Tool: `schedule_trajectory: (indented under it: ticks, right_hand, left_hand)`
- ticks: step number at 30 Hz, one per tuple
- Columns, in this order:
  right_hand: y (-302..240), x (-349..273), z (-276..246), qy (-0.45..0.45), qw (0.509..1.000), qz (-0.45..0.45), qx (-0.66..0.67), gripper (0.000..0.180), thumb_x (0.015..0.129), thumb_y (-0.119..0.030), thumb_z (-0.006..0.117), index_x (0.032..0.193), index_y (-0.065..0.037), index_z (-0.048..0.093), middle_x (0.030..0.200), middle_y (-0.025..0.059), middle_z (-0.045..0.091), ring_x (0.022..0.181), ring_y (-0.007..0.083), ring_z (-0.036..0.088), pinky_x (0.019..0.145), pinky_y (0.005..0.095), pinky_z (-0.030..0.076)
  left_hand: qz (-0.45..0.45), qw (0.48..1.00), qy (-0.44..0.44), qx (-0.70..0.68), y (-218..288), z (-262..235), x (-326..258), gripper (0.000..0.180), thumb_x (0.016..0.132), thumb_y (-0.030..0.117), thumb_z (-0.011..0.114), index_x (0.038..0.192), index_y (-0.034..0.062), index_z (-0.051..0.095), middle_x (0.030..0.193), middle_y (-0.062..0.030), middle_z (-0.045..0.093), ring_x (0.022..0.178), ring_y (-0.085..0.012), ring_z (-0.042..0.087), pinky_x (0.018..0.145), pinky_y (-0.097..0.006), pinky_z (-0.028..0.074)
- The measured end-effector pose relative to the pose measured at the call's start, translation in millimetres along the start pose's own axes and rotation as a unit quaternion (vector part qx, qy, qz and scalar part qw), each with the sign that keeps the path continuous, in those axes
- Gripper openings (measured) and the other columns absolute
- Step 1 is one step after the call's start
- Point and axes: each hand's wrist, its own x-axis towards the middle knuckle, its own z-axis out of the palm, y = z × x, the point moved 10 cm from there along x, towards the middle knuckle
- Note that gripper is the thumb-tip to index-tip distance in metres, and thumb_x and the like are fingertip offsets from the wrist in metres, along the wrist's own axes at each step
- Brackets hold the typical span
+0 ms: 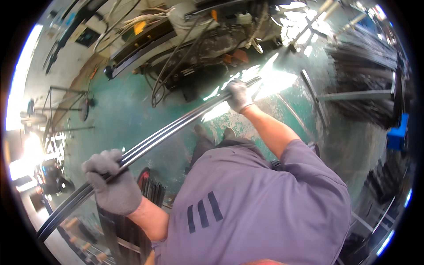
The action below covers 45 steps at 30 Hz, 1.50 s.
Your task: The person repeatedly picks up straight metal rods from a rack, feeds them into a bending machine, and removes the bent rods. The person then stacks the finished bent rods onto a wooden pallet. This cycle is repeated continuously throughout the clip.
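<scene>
Across my front runs a small bundle of long dark metal bars [170, 129], slanting from the lower left up to the upper right. My left hand [112, 181], in a grey work glove, is closed around the bars toward their lower-left part. Near their far right end my right hand [239, 95], also gloved and slightly blurred, grips the same bundle from above. The bars are held off the floor at about waist height. Bright light glints along their upper faces. The lower-left end runs out toward the rim of the picture.
A machine [212, 48] with hanging cables stands ahead. At right, a large stack of dark bars [364, 75] rests by a metal frame [353, 95]. More dark bars [152, 190] stand beside me at lower left. A blue box [397, 132] sits far right. The floor [119, 110] is worn green.
</scene>
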Motion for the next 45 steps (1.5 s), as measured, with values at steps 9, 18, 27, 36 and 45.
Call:
schedule_trajectory:
  ticks: [9, 18, 27, 36, 45]
  right_hand:
    - [48, -9, 81, -0.045, 0.971, 0.235, -0.007, 0.014, 0.081, -0.021, 0.076, 0.089, -0.010, 0.071, 0.091, 0.0155, 0.072, 0.098, 0.0380, 0.068, 0.089, 0.0474, 0.054]
    - [64, 34, -13, 0.158, 0.917, 0.358, -0.082, 0.026, 0.079, -0.002, 0.075, 0.104, -0.001, 0.070, 0.101, 0.0266, 0.071, 0.103, 0.0442, 0.068, 0.090, 0.0480, 0.054]
    - [129, 95, -64, 0.389, 0.313, 0.319, 0.806, 0.041, 0.086, 0.007, 0.046, 0.125, 0.014, 0.054, 0.117, 0.0269, 0.066, 0.113, 0.0449, 0.067, 0.110, 0.0657, 0.051]
    - [179, 224, -159, 0.347, 0.548, 0.334, 0.683, 0.021, 0.100, -0.004, 0.069, 0.115, 0.012, 0.067, 0.105, 0.0215, 0.074, 0.092, 0.0317, 0.075, 0.083, 0.0404, 0.066]
    - [235, 300, -176, 0.332, 0.621, 0.465, 0.537, 0.043, 0.084, -0.020, 0.092, 0.112, 0.002, 0.067, 0.098, 0.0122, 0.073, 0.087, 0.0246, 0.070, 0.076, 0.0416, 0.059]
  left_hand:
    - [-0.024, 0.977, -0.195, 0.088, -83, 74, 105, 0.030, 0.106, 0.030, 0.064, 0.112, 0.0011, 0.059, 0.076, -0.0012, 0.044, 0.068, -0.0162, 0.043, 0.067, -0.037, 0.036]
    - [-0.071, 0.971, -0.225, -0.051, -78, 43, 235, 0.019, 0.110, 0.023, 0.057, 0.112, 0.0038, 0.054, 0.075, 0.0005, 0.036, 0.068, -0.0136, 0.036, 0.069, -0.033, 0.034]
    - [-0.161, 0.971, 0.050, -0.169, -160, -87, 299, 0.017, 0.108, 0.018, 0.061, 0.111, 0.0027, 0.054, 0.084, -0.0041, 0.045, 0.076, -0.0193, 0.045, 0.088, -0.038, 0.045]
    - [-0.199, 0.966, 0.068, -0.150, -222, -118, 326, 0.035, 0.106, 0.021, 0.060, 0.125, -0.0095, 0.062, 0.117, -0.0211, 0.070, 0.115, -0.0356, 0.066, 0.121, -0.057, 0.042]
    - [-0.192, 0.938, 0.285, -0.049, -284, -151, 314, 0.026, 0.103, 0.022, 0.067, 0.109, -0.0032, 0.073, 0.109, -0.0135, 0.077, 0.105, -0.0283, 0.072, 0.103, -0.042, 0.056]
